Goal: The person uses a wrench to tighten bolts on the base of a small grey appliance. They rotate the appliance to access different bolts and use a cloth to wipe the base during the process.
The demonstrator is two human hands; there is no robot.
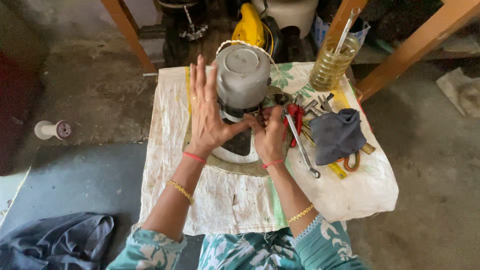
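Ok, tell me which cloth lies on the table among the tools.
The dark grey cloth, bunched beside the red pliers; the other dark cloth lies on the floor.

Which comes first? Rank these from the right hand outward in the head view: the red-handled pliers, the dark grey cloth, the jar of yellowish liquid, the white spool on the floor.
From the right hand:
1. Red-handled pliers, right beside the hand on the sack-covered table.
2. Dark grey cloth, farther right on the table.
3. Jar of yellowish liquid, at the table's far right corner.
4. White spool, far left on the floor.
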